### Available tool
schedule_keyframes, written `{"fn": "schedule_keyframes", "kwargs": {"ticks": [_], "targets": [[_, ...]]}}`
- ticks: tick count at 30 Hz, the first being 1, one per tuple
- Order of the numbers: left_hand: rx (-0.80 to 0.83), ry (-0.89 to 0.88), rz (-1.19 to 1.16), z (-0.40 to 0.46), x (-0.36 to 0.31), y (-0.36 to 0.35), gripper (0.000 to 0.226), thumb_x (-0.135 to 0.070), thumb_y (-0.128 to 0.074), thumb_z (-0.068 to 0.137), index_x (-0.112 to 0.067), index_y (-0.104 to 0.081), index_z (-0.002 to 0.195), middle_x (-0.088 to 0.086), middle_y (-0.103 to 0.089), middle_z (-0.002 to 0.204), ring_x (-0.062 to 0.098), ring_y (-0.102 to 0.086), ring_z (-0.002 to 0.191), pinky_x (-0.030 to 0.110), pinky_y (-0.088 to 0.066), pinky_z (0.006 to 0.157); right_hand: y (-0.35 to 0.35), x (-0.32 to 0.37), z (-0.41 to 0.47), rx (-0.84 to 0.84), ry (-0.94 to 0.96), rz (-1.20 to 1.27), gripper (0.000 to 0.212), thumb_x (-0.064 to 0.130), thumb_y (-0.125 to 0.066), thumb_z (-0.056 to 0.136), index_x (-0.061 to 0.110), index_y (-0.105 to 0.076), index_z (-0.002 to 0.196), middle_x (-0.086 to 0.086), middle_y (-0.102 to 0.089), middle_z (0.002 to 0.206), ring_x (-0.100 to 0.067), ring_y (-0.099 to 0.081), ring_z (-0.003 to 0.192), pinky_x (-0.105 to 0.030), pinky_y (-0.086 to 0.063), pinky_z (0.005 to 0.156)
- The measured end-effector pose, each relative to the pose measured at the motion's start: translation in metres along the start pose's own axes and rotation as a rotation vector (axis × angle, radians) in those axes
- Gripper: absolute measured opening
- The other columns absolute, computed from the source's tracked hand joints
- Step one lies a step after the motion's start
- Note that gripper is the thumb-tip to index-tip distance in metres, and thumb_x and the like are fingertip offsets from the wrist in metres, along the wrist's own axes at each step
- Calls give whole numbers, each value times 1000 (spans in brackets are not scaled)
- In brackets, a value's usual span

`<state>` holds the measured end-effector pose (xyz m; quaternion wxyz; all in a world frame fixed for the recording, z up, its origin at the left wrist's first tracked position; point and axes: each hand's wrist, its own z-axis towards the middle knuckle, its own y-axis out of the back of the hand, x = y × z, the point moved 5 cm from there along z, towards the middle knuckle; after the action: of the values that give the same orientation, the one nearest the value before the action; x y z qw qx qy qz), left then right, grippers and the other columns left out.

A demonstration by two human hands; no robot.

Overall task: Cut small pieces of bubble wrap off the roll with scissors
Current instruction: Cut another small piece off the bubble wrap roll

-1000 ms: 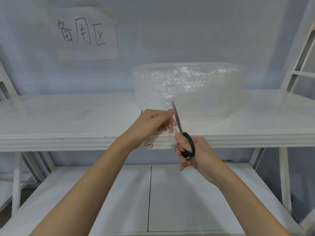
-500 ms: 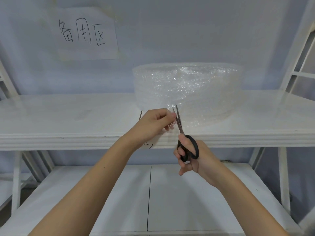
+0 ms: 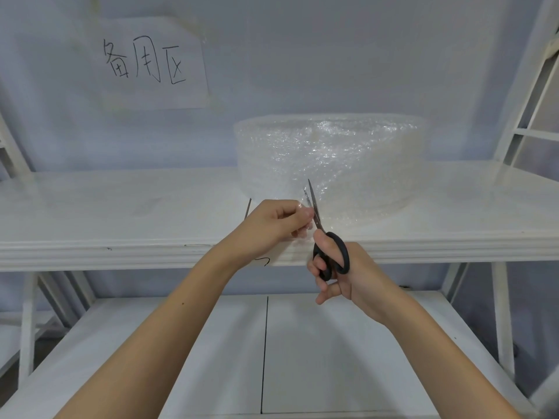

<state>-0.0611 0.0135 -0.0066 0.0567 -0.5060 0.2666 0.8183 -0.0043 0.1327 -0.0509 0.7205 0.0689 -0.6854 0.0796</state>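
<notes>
Left hand (image 3: 273,223) pinching the loose bubble wrap flap (image 3: 302,217) just left of the upright scissors (image 3: 314,213) gripped by right hand (image 3: 348,273), roll (image 3: 332,158) directly beyond both.

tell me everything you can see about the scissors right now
The scissors have black looped handles and slim, bare metal blades. The right hand grips the handles, fingers through the loops, in front of the upper shelf's edge. The blades point up and slightly left, a little apart, against the loose clear sheet coming off the bubble wrap roll. The left hand pinches that sheet right beside the blades. Whether the blades are biting the wrap cannot be told.
</notes>
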Motion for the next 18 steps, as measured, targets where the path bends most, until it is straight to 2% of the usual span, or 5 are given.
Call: {"fn": "schedule_keyframes", "kwargs": {"ticks": [8,12,18], "targets": [[8,-29,-9,0,-1,1,32,-19,-54,101,-13,-59,70,-11,-57,65,1,-51,62,9,-40,65,2,0,3,-36,13,-11,53,58,-64,66,8,-47,60,-5,-47,63,-18,-40,48,-30,-52,50],[17,-37,-9,-1,-1,0,33,-17,-53,101,-14,-58,69,-17,-57,62,-1,-50,60,8,-40,64,4,2,4,-62,36,-22,52,57,-67,65,10,-47,56,-7,-45,61,-18,-38,45,-29,-50,47],[10,-33,-5,-2,-2,2,32,-18,-54,101,-12,-58,69,-15,-57,62,1,-51,61,9,-40,64,3,5,5,-68,52,-34,55,59,-67,61,9,-46,56,-7,-45,61,-18,-38,45,-29,-49,46]]}}
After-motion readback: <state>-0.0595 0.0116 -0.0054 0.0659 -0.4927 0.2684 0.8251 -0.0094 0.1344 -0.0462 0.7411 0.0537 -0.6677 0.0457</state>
